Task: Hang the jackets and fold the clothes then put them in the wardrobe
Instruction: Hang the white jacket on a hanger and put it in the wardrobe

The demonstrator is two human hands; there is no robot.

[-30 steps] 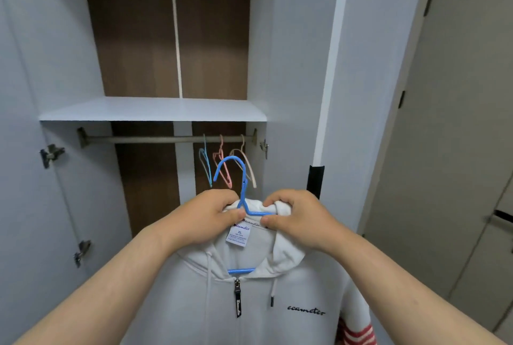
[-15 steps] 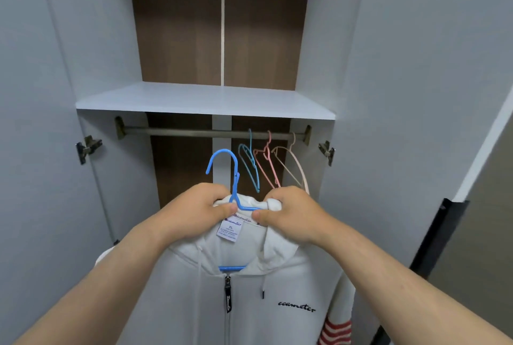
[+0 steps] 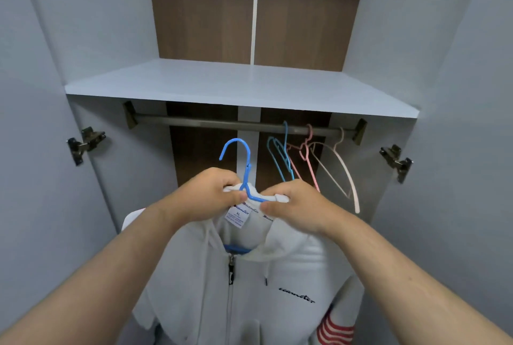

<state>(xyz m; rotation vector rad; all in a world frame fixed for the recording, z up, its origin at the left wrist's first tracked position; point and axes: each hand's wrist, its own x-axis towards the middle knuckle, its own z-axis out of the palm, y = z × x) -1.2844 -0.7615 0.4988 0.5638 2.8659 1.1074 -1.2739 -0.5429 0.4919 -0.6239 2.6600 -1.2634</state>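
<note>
A white zip-up hooded jacket [image 3: 249, 289] with red sleeve stripes hangs on a blue hanger [image 3: 243, 167], held up in front of the open wardrobe. My left hand [image 3: 211, 195] grips the jacket's collar and the hanger's left shoulder. My right hand [image 3: 294, 206] grips the collar and the hanger's right side. The hanger's hook points up, below and in front of the metal rail [image 3: 222, 122], not touching it. The lower hem of the jacket is out of view.
Three empty hangers, light blue [image 3: 280, 156], pink [image 3: 305, 156] and cream [image 3: 344, 172], hang at the rail's right end. A white shelf [image 3: 238, 86] spans the wardrobe just above the rail. Door hinges [image 3: 86, 142] [image 3: 395, 161] stick out on both side walls.
The view has closed in on the wardrobe and centred on it. Both hands have carried the jacket on its hanger nearer the rail, keeping the same hold.
</note>
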